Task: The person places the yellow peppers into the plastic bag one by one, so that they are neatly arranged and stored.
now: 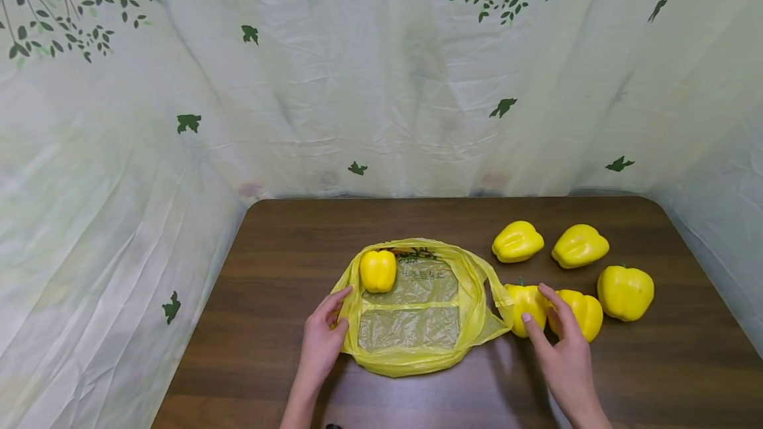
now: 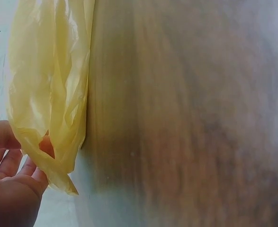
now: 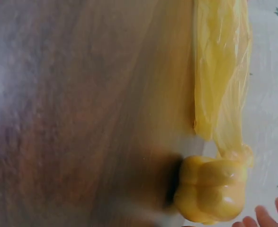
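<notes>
A yellow plastic bag (image 1: 411,359) lies spread with its mouth facing up, dark print showing on its inner side. Inside, at the far left, sits one yellow bell pepper (image 1: 378,271). My left hand (image 1: 322,339) holds the bag's left edge; in the left wrist view its fingers are at the bag's handle (image 2: 53,172). Over two peppers right of the bag, my right hand (image 1: 566,359) has thumb and fingers spread apart. The nearer pepper (image 1: 524,306) touches the bag's right handle (image 1: 499,323); the other pepper (image 1: 581,313) is partly behind the hand.
Farther right on the brown wooden table (image 1: 250,323) lie more yellow peppers: one at the back (image 1: 517,241), another pepper beside it (image 1: 580,245), and a pepper near the right side (image 1: 626,292). A leaf-patterned curtain (image 1: 387,85) hangs behind the table.
</notes>
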`<state>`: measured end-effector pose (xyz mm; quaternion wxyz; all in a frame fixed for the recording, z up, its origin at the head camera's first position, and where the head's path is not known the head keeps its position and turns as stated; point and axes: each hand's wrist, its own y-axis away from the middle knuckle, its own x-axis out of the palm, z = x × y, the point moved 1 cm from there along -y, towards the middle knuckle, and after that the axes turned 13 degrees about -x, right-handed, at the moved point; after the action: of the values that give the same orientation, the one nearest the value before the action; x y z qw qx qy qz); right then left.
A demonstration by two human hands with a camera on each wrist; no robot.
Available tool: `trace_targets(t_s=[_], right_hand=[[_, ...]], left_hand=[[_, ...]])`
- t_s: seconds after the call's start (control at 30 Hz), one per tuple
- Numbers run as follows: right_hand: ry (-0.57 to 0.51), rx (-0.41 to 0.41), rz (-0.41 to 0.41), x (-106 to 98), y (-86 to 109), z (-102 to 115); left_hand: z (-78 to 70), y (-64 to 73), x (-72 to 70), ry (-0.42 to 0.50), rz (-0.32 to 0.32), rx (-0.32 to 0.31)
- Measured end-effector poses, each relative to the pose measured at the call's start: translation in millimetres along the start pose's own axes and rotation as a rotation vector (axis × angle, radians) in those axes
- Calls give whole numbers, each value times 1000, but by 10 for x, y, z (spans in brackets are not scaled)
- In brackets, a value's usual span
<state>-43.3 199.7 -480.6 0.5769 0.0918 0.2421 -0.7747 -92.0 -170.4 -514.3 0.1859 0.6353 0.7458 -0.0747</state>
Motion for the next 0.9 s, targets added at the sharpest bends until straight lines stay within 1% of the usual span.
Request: trace_targets(t_s=[0.27, 0.4, 0.53, 0.67, 0.7, 0.73, 0.9], right_hand=[[-37, 58, 125, -22, -75, -69], [9, 68, 166, -20, -108, -107], [80, 34, 200, -18, -146, -122], [115, 17, 226, -8, -183, -122], [119, 15, 229, -5, -189, -125], [123, 12, 231, 0, -195, -129], [138, 19, 253, 36, -204, -162]], left_hand=[[-3, 1, -3, -9, 3, -6], [-6, 1, -5, -6, 3, 10], [3, -10, -5, -3, 1, 32], [-1, -10, -5, -1, -3, 29], [-22, -2, -4, -1, -1, 22], [-74, 19, -9, -6, 2, 17], [-370, 146, -48, -23, 21, -17]])
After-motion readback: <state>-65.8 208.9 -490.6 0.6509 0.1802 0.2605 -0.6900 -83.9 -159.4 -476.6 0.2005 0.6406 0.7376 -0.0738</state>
